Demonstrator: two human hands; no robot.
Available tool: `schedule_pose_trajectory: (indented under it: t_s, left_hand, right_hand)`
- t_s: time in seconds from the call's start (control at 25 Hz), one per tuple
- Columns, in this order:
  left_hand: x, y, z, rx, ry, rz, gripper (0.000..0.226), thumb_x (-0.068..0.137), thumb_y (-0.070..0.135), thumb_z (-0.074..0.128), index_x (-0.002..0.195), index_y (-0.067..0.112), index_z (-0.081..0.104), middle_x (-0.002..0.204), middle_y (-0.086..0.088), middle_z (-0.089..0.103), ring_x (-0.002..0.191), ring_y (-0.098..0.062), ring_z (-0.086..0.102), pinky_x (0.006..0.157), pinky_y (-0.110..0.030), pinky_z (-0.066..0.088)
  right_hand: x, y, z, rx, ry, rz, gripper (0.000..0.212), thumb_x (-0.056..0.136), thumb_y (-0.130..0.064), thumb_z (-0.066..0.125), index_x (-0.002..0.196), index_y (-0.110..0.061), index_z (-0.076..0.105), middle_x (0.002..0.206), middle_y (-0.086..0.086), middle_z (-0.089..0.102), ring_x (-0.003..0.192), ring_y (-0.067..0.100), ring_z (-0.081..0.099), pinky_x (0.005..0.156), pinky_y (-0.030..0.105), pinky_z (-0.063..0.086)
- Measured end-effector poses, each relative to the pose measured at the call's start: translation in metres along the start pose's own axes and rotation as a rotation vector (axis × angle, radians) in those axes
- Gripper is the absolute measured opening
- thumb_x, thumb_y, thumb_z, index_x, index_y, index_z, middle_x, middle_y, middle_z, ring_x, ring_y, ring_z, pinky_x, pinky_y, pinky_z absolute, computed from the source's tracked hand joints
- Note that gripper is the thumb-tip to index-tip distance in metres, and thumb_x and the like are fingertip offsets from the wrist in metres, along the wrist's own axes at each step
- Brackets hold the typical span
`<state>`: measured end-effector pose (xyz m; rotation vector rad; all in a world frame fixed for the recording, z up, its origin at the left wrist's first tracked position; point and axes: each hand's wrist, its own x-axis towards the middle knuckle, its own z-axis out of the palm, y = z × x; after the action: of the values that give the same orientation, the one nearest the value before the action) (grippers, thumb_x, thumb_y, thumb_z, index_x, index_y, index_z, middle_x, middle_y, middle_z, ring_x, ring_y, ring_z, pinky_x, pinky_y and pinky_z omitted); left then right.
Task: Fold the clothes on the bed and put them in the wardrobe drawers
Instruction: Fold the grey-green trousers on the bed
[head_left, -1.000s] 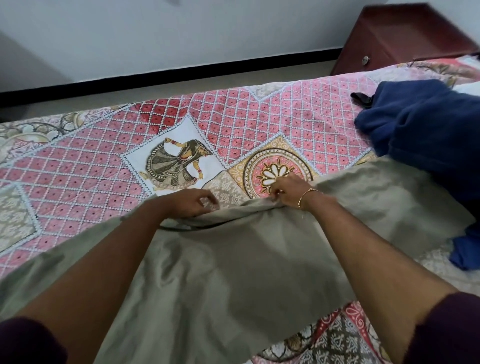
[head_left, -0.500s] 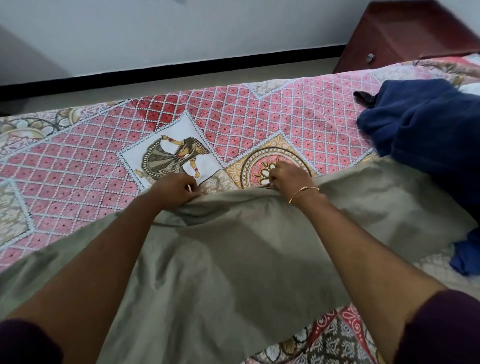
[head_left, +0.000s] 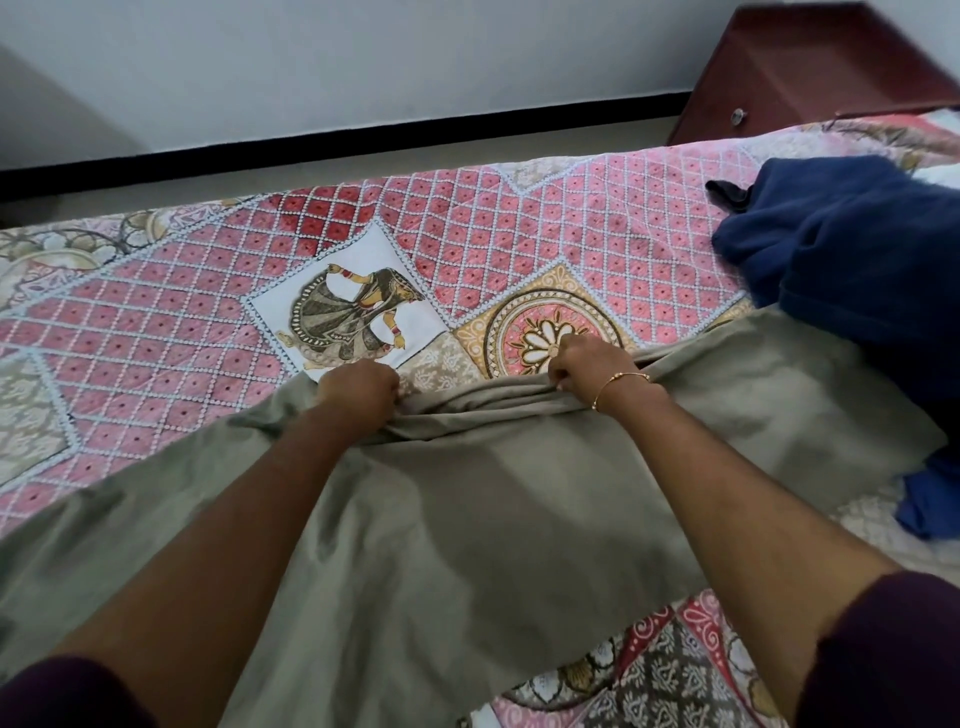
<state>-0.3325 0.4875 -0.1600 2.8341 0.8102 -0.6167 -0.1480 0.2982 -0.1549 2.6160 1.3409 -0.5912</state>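
Both fists clench the far edge of an olive cloth (head_left: 467, 519) spread across the bed (head_left: 156, 338), left hand (head_left: 358, 387) and right hand (head_left: 587, 364) set apart, apparently to keep the fold line taut. Blue clothes (head_left: 857, 260) wait alongside.

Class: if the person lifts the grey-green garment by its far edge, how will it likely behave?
The grey-green garment bunches into folds under the left hand and right hand, so it is probably floppy and will sag. It looks thin, so likely light.
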Motion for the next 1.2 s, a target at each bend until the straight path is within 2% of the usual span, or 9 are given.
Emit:
schedule_pose_trajectory:
  t_s: [0.08, 0.2, 0.28, 0.4, 0.48, 0.64, 0.84, 1.04, 1.2]
  left_hand:
    - [-0.007, 0.005, 0.005, -0.002, 0.189, 0.050, 0.022, 0.096, 0.026, 0.047, 0.107, 0.011, 0.058, 0.111, -0.012, 0.060, 0.101, -0.032, 0.058, 0.070, -0.034, 0.040]
    - [-0.014, 0.009, 0.007, -0.156, 0.495, 0.490, 0.029, 0.086, 0.037, 0.051, 0.088, 0.010, 0.061, 0.087, -0.013, 0.059, 0.073, -0.032, 0.061, 0.052, -0.032, 0.043]
    - [-0.014, 0.014, 0.005, -0.085, 0.539, 0.586, 0.035, 0.085, 0.038, 0.045, 0.086, 0.009, 0.066, 0.083, -0.011, 0.060, 0.064, -0.029, 0.062, 0.045, -0.030, 0.043]
    - [-0.014, 0.021, -0.002, 0.129, 0.173, 0.355, 0.036, 0.094, 0.037, 0.045, 0.125, 0.023, 0.055, 0.109, -0.009, 0.058, 0.098, -0.028, 0.059, 0.065, -0.031, 0.041]
    - [-0.010, 0.021, -0.007, 0.162, 0.002, 0.190, 0.039, 0.095, 0.038, 0.047, 0.132, 0.027, 0.050, 0.116, -0.009, 0.058, 0.108, -0.027, 0.056, 0.072, -0.030, 0.040]
    - [-0.002, 0.022, -0.013, 0.062, -0.005, 0.017, 0.029, 0.094, 0.024, 0.049, 0.120, 0.018, 0.060, 0.120, -0.011, 0.058, 0.111, -0.029, 0.055, 0.080, -0.033, 0.045]
    - [0.000, 0.019, -0.012, 0.048, 0.093, -0.192, 0.028, 0.097, 0.015, 0.041, 0.124, 0.009, 0.046, 0.124, -0.017, 0.055, 0.114, -0.035, 0.053, 0.086, -0.039, 0.044]
    - [0.001, -0.003, -0.024, -0.116, -0.351, -0.242, 0.067, 0.096, 0.057, 0.024, 0.137, 0.010, 0.045, 0.145, -0.016, 0.040, 0.133, -0.028, 0.039, 0.105, -0.034, 0.030]
    - [-0.004, -0.035, -0.040, 0.210, -0.457, -0.380, 0.058, 0.090, 0.055, 0.044, 0.133, 0.015, 0.051, 0.141, -0.008, 0.047, 0.128, -0.022, 0.046, 0.104, -0.031, 0.033]
  right_hand:
    - [0.000, 0.000, -0.001, 0.103, 0.127, 0.077, 0.021, 0.091, -0.012, 0.051, 0.106, -0.011, 0.065, 0.117, 0.015, 0.055, 0.111, 0.033, 0.052, 0.087, 0.036, 0.042]
    - [0.003, -0.007, -0.004, 0.138, 0.347, 0.144, 0.023, 0.093, -0.004, 0.041, 0.112, -0.005, 0.055, 0.117, 0.019, 0.055, 0.106, 0.034, 0.052, 0.080, 0.038, 0.041]
    - [0.004, -0.012, -0.002, 0.104, 0.385, 0.139, 0.027, 0.092, 0.002, 0.038, 0.116, -0.004, 0.049, 0.120, 0.019, 0.053, 0.109, 0.034, 0.049, 0.082, 0.038, 0.041]
    - [0.008, -0.013, 0.004, 0.114, 0.367, 0.150, 0.031, 0.090, 0.006, 0.037, 0.118, -0.003, 0.047, 0.121, 0.019, 0.050, 0.112, 0.033, 0.046, 0.083, 0.038, 0.040]
    - [0.012, -0.010, 0.006, 0.107, 0.346, 0.144, 0.031, 0.090, 0.006, 0.039, 0.118, -0.003, 0.047, 0.121, 0.019, 0.049, 0.113, 0.034, 0.044, 0.084, 0.038, 0.039]
    - [0.019, -0.008, 0.008, 0.120, 0.278, 0.105, 0.029, 0.092, 0.000, 0.040, 0.119, -0.005, 0.048, 0.122, 0.019, 0.047, 0.115, 0.034, 0.042, 0.087, 0.038, 0.041]
    - [0.030, -0.005, 0.008, 0.085, 0.212, 0.145, 0.031, 0.096, -0.006, 0.038, 0.126, -0.008, 0.047, 0.130, 0.019, 0.042, 0.121, 0.035, 0.037, 0.094, 0.039, 0.039]
    - [0.036, -0.007, 0.012, 0.039, 0.184, 0.188, 0.040, 0.097, -0.005, 0.035, 0.136, -0.010, 0.038, 0.136, 0.019, 0.036, 0.125, 0.034, 0.033, 0.100, 0.040, 0.036]
    - [0.032, -0.015, 0.013, 0.107, 0.194, 0.249, 0.041, 0.098, -0.004, 0.032, 0.138, -0.014, 0.037, 0.138, 0.017, 0.032, 0.128, 0.033, 0.028, 0.095, 0.041, 0.042]
